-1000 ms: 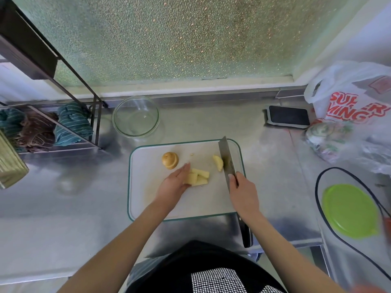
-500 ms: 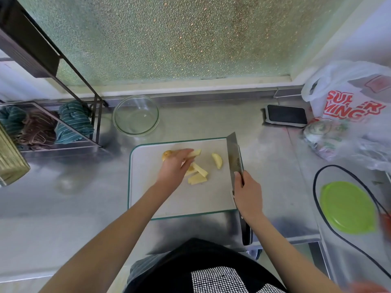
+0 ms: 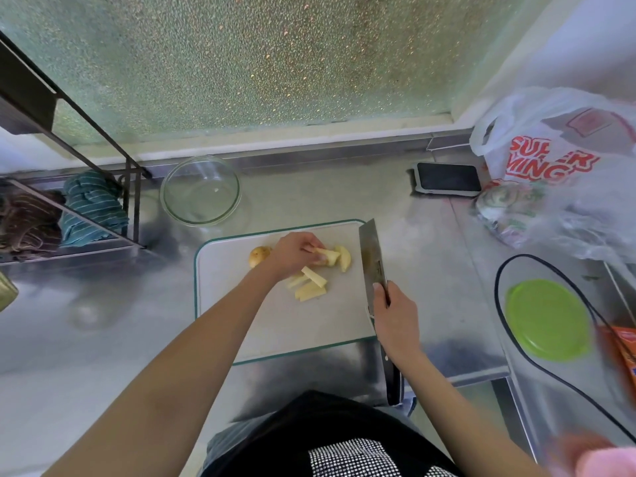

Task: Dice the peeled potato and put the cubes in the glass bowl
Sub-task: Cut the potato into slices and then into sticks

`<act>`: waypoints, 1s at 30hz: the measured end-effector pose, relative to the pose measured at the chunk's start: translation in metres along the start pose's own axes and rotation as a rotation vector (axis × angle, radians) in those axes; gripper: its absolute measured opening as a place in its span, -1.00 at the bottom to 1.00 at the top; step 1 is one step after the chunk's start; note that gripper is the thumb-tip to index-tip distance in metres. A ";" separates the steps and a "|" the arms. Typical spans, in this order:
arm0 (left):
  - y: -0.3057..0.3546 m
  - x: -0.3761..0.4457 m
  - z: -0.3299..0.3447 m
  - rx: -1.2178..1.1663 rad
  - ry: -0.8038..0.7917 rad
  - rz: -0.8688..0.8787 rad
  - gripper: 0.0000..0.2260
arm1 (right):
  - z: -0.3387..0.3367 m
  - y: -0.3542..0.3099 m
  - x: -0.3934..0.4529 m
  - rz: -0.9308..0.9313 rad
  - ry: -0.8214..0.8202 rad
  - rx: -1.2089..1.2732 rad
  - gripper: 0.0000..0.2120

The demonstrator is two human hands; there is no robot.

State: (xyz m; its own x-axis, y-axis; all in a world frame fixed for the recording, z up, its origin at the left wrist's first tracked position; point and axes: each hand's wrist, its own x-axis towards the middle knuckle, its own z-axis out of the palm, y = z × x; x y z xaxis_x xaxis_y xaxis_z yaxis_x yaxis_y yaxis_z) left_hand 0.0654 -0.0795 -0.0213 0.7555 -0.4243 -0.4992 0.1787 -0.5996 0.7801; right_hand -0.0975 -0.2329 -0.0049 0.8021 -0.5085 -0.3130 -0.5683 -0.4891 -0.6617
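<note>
A white cutting board (image 3: 241, 325) with a green edge lies on the steel counter. On it lie several pale potato sticks (image 3: 311, 284), a potato wedge (image 3: 345, 259) and a rounded potato end (image 3: 258, 255). My left hand (image 3: 296, 253) pinches a potato stick (image 3: 328, 254) beside the wedge. My right hand (image 3: 394, 313) grips a cleaver (image 3: 371, 256) by its handle, the blade standing along the board's right edge. The glass bowl (image 3: 200, 194) stands beyond the board's far left corner with nothing in it.
A wire rack with folded cloths (image 3: 93, 208) stands at the left. A phone (image 3: 447, 178) lies at the back right, next to plastic bags (image 3: 557, 160). A green lid (image 3: 547, 318) and a black cable (image 3: 499, 304) lie at the right.
My left hand moved from the potato sticks up and right, carrying a stick over to the wedge. The cleaver shifted slightly right along the board's edge.
</note>
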 end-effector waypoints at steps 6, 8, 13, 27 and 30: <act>-0.012 -0.013 -0.007 0.002 0.155 -0.011 -0.83 | 0.002 -0.006 0.001 -0.004 -0.002 0.024 -0.67; -0.013 -0.015 -0.006 0.021 0.149 -0.017 -0.79 | 0.002 -0.009 0.001 -0.009 -0.008 0.025 -0.66; -0.010 -0.012 -0.003 -0.154 0.145 -0.071 -0.74 | 0.000 -0.012 0.000 -0.012 -0.007 0.033 -0.66; -0.021 -0.012 -0.002 -0.322 -0.004 -0.112 -0.68 | 0.002 -0.017 -0.007 -0.128 -0.012 0.073 -0.66; -0.013 -0.017 0.000 -0.250 -0.052 -0.084 -0.65 | 0.007 -0.020 -0.007 -0.136 -0.028 0.076 -0.66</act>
State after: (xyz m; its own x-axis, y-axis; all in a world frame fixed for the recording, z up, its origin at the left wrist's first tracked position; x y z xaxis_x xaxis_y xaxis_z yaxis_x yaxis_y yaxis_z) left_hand 0.0507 -0.0647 -0.0230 0.6988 -0.4182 -0.5803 0.3946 -0.4512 0.8004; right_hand -0.0903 -0.2144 0.0061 0.8762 -0.4204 -0.2355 -0.4395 -0.4965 -0.7485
